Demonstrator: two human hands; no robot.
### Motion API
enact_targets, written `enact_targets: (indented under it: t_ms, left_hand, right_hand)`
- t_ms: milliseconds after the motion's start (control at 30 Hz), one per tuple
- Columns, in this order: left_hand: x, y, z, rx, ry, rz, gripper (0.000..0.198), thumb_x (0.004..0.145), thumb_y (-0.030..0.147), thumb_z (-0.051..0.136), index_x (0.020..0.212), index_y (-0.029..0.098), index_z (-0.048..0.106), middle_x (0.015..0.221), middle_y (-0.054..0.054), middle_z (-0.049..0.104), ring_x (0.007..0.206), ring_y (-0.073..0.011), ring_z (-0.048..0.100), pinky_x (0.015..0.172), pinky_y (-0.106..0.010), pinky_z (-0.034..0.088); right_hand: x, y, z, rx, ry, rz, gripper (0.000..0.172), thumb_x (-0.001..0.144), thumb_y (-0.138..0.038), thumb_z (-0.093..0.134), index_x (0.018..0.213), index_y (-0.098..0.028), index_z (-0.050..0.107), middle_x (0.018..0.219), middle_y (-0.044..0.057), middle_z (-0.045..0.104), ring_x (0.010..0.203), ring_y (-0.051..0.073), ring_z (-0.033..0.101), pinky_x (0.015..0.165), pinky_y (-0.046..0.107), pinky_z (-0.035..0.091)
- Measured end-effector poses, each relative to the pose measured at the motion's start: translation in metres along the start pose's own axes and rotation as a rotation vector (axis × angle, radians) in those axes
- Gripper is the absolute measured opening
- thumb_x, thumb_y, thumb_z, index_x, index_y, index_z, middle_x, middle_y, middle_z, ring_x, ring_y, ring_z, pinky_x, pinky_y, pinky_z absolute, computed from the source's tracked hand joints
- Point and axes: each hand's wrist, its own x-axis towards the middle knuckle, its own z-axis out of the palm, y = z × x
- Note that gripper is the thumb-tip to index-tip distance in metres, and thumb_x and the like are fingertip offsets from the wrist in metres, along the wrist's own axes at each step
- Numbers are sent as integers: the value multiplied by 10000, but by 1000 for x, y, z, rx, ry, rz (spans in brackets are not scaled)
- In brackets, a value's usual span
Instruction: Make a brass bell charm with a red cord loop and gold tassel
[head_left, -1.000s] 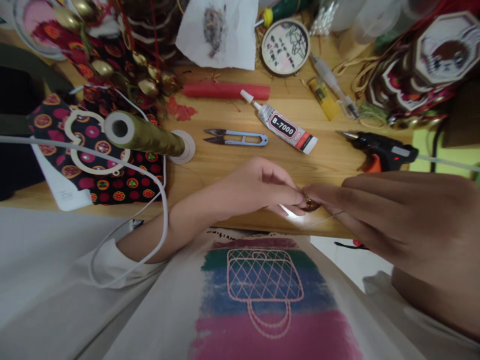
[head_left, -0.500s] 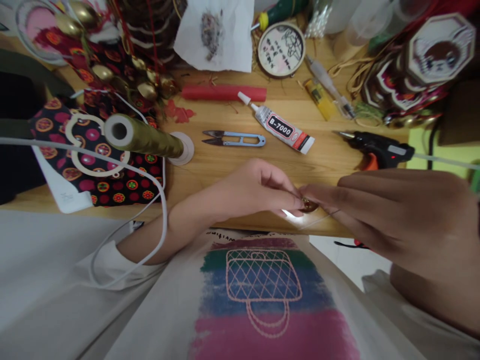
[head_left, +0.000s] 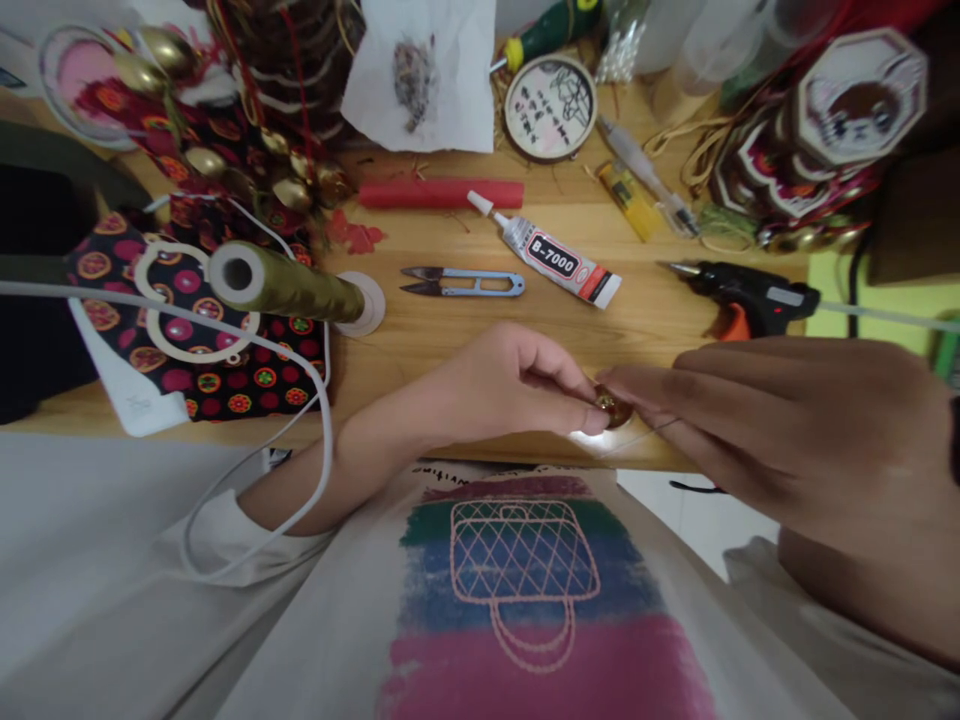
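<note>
A small shiny gold bell is pinched between the thumb and fingers of my left hand, low over the table's near edge. From the right, the fingertips of my right hand meet the bell. Its fingers are drawn together on a thin thread, which runs down to the left below the bell. The fingers hide part of the bell and where the thread joins it. A bright patch of light lies just beneath.
Beyond my hands lie thread snips, a B-7000 glue tube, a red roll and a black glue gun. A green thread spool stands left on patterned fabric. A white cable loops over my left arm.
The view has shifted slightly. The bell shows more between my fingertips, as my left fingers have moved a little around it. Both hands stay nearly in place.
</note>
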Motion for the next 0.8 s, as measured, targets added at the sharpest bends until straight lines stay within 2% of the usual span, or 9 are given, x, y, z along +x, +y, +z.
enact_targets:
  t_ms: [133, 300, 433, 533, 667, 800]
  left_hand:
    - [-1, 0, 0, -8, -9, -1, 91, 615, 197, 748, 676, 153, 698, 609, 42, 640, 546, -46, 537, 528, -156, 408]
    - [-2, 2, -1, -7, -46, -20, 107, 618, 207, 757, 673, 143, 690, 575, 55, 586, 505, -31, 468, 497, -155, 371]
    - [-2, 2, -2, 12, -65, -26, 123, 625, 236, 760, 682, 152, 690, 563, 55, 569, 483, -34, 437, 476, -168, 353]
    - [-3, 2, -1, 10, -71, -28, 152, 613, 249, 774, 665, 152, 669, 553, 53, 554, 476, -38, 430, 458, -171, 338]
    - [-4, 0, 0, -13, -59, -3, 208, 610, 281, 788, 656, 151, 633, 565, 50, 550, 481, -37, 436, 446, -165, 324]
    - [-3, 2, 2, -79, -87, -1, 227, 610, 240, 785, 620, 141, 581, 552, 51, 563, 486, -37, 471, 466, -162, 351]
  right_hand:
    - [-3, 2, 1, 3, 52, -18, 130, 873, -125, 547, 952, -190, 628, 598, -11, 642, 491, 120, 535, 454, 272, 323]
    - [-1, 6, 2, 25, 70, -3, 212, 879, -100, 508, 953, -259, 626, 630, -28, 672, 509, 120, 567, 449, 254, 329]
    - [-1, 11, 3, 53, 63, -85, 180, 875, -95, 506, 979, -181, 626, 598, -2, 650, 501, 115, 542, 444, 243, 336]
    - [-1, 10, 4, 37, 99, -68, 152, 863, -90, 537, 975, -158, 616, 594, -2, 642, 502, 118, 519, 447, 240, 331]
    - [0, 5, 6, 64, 198, -58, 121, 850, -127, 585, 937, -200, 628, 583, -20, 631, 495, 103, 514, 450, 224, 342]
    - [-3, 1, 10, 124, 212, -11, 147, 839, -111, 584, 951, -199, 621, 590, -17, 632, 505, 105, 542, 459, 222, 366]
